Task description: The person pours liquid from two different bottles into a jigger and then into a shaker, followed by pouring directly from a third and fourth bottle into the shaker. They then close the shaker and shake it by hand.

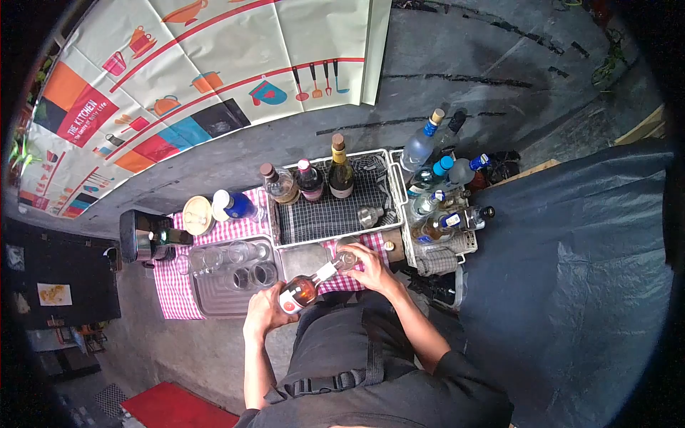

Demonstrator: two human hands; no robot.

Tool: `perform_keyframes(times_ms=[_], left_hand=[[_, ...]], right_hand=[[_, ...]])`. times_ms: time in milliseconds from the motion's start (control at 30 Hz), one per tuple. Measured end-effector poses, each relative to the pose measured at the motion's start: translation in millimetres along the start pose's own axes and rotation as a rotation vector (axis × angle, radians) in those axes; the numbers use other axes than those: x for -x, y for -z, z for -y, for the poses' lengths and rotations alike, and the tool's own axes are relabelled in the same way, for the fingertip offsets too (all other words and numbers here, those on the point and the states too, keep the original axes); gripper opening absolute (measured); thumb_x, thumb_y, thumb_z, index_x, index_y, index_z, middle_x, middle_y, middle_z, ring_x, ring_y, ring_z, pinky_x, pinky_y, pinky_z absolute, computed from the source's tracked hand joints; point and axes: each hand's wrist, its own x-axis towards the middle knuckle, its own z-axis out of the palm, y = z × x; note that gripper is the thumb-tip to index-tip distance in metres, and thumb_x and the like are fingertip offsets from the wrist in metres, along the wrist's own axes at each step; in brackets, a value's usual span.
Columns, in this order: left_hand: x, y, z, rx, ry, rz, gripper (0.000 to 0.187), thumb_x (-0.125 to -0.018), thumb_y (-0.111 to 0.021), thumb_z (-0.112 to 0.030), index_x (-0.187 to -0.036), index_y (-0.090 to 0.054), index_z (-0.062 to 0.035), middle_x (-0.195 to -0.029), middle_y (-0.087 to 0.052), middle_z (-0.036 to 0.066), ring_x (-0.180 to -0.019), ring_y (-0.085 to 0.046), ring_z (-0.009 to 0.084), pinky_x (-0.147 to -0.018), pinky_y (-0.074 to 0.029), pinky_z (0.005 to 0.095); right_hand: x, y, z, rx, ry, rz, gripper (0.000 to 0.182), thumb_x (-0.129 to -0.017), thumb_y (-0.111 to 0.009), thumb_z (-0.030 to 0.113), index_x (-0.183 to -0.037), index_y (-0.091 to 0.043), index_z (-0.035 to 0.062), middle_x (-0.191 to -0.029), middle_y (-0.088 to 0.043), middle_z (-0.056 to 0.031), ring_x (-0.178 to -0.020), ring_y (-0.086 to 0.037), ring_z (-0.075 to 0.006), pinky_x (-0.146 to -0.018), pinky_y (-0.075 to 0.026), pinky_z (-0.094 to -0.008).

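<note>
My left hand (265, 312) is wrapped round the body of a bottle of amber liquid (301, 291) with a white label. The bottle is tilted, its neck pointing up and right to the small clear glass (347, 259) in my right hand (372, 269). My right fingers curl round that glass, and the bottle's mouth overlaps it in this view. Left of the hands, a grey tray (214, 303) carries several clear glasses (241, 252) and two dark-looking tumblers (265, 273). Under my right hand lies a red-and-white checked cloth (341, 282).
A white-rimmed crate (335, 234) with dark mesh holds three corked or capped bottles (341, 171) and a glass piece (369, 216). Several bottles (430, 175) crowd a white basket (467, 246) at right. A blue-capped bottle (232, 205) and black box (135, 235) stand left.
</note>
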Motion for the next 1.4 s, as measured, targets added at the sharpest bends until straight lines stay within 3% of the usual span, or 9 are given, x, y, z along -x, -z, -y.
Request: perform_keyframes(times_ms=[167, 233, 700, 867, 933, 1100, 1200, 1400], left_hand=[[0, 0, -1, -0.005, 0.003, -0.008, 0.064, -0.054, -0.085, -0.029, -0.105, -0.061, -0.0008, -0.097, -0.072, 0.023, -0.095, -0.07, 0.0395, -0.084, -0.056, 0.0471], [0, 2, -3, -0.034, 0.021, 0.005, 0.07, -0.053, -0.085, -0.028, -0.115, -0.064, -0.0022, -0.098, -0.073, 0.02, -0.094, -0.072, 0.0358, -0.085, -0.057, 0.0453], [-1, -4, 2, 0.024, 0.023, 0.032, 0.075, -0.052, -0.087, -0.028, -0.119, -0.064, -0.0011, -0.102, -0.073, 0.021, -0.098, -0.071, 0.0358, -0.088, -0.056, 0.0451], [-1, -7, 6, 0.058, 0.008, 0.015, 0.072, -0.052, -0.087, -0.03, -0.112, -0.063, -0.0004, -0.097, -0.072, 0.023, -0.095, -0.071, 0.0384, -0.084, -0.055, 0.0458], [-1, -6, 5, 0.029, 0.037, 0.052, 0.081, -0.052, -0.088, -0.029, -0.123, -0.062, -0.0003, -0.104, -0.073, 0.021, -0.099, -0.071, 0.0352, -0.09, -0.056, 0.045], [-2, -7, 7, 0.044, 0.044, 0.063, 0.084, -0.052, -0.088, -0.028, -0.126, -0.061, -0.0002, -0.105, -0.073, 0.021, -0.1, -0.071, 0.0353, -0.091, -0.056, 0.0445], [-5, -17, 15, 0.089, 0.021, 0.041, 0.082, -0.052, -0.089, -0.027, -0.125, -0.061, -0.0005, -0.104, -0.073, 0.021, -0.1, -0.071, 0.036, -0.09, -0.056, 0.0444], [-8, -36, 17, 0.288, -0.025, -0.021, 0.07, -0.054, -0.089, -0.025, -0.113, -0.061, -0.0017, -0.1, -0.073, 0.02, -0.098, -0.07, 0.0375, -0.085, -0.055, 0.0457]], right_hand=[[1, 0, 0, 0.0, -0.013, 0.003, 0.062, -0.071, -0.08, 0.001, -0.13, -0.06, 0.0015, -0.129, -0.063, -0.017, -0.122, -0.061, -0.0326, -0.104, -0.049, -0.0393], [1, -1, -4, 0.003, -0.018, 0.002, 0.062, -0.071, -0.08, 0.001, -0.131, -0.06, 0.0014, -0.129, -0.063, -0.0171, -0.122, -0.061, -0.0325, -0.104, -0.049, -0.0393], [1, -1, -5, -0.035, -0.043, 0.014, 0.063, -0.071, -0.083, 0.006, -0.13, -0.06, 0.001, -0.128, -0.063, -0.0168, -0.119, -0.063, -0.0322, -0.101, -0.051, -0.0393], [0, -4, -14, -0.002, 0.028, -0.007, 0.06, -0.074, -0.082, 0.004, -0.13, -0.06, 0.0025, -0.127, -0.063, -0.0134, -0.112, -0.065, -0.0252, -0.091, -0.056, -0.035], [0, -6, -19, -0.016, 0.029, -0.003, 0.06, -0.075, -0.082, 0.004, -0.131, -0.06, 0.0031, -0.128, -0.063, -0.0123, -0.11, -0.065, -0.0235, -0.089, -0.056, -0.0341], [2, -6, -15, -0.038, 0.002, 0.02, 0.059, -0.078, -0.082, 0.005, -0.132, -0.059, 0.0045, -0.13, -0.062, -0.01, -0.11, -0.065, -0.0204, -0.087, -0.057, -0.0335], [4, -7, -6, -0.264, -0.112, -0.021, 0.058, -0.075, -0.081, -0.002, -0.128, -0.06, 0.0036, -0.123, -0.063, -0.0097, -0.112, -0.065, -0.021, -0.094, -0.056, -0.034], [11, 3, -5, -0.5, -0.086, -0.037, 0.06, -0.081, -0.083, 0.007, -0.135, -0.057, 0.0022, -0.131, -0.061, -0.0088, -0.114, -0.064, -0.0179, -0.092, -0.058, -0.0329]])
